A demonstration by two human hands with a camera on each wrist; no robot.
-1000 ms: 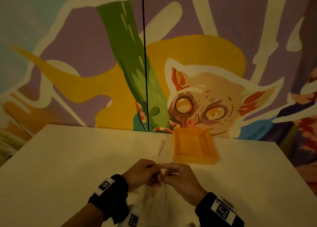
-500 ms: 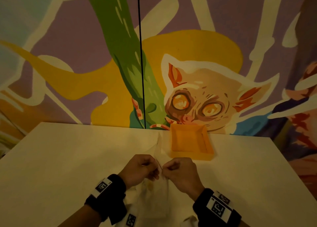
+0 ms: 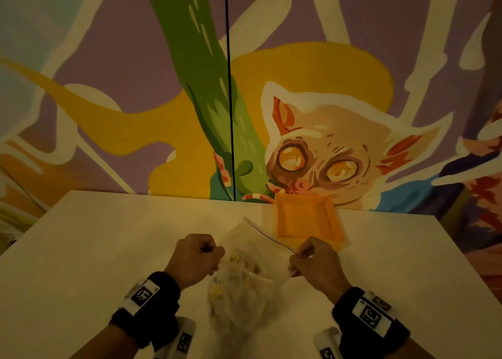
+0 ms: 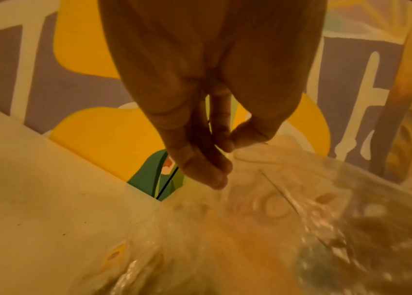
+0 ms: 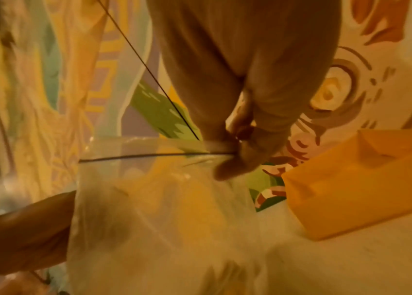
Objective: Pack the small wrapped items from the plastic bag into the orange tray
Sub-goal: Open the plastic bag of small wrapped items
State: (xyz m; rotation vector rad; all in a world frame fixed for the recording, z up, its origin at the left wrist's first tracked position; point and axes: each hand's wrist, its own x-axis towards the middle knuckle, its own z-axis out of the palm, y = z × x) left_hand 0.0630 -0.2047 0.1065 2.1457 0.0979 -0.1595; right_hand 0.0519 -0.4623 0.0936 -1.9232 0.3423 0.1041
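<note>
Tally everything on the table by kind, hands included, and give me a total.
Hands: 2, left hand and right hand
Plastic bag: 1
Orange tray: 1
Wrapped items in the bag: too blurred to count
Total: 4, wrapped items aside

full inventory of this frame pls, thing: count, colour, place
plastic bag: 1, clear, table centre, mouth held apart between both hands
wrapped items: count unclear, pale yellowish, inside the bag
orange tray: 1, orange, far side of table by the wall, looks empty
table: 1, white, foreground
mural wall: 1, purple, yellow, green with a big-eyed animal, behind table
wrist bands: 2, black with white tags, one per wrist
left hand: 1, pinches bag's left edge
right hand: 1, pinches bag's right edge
</note>
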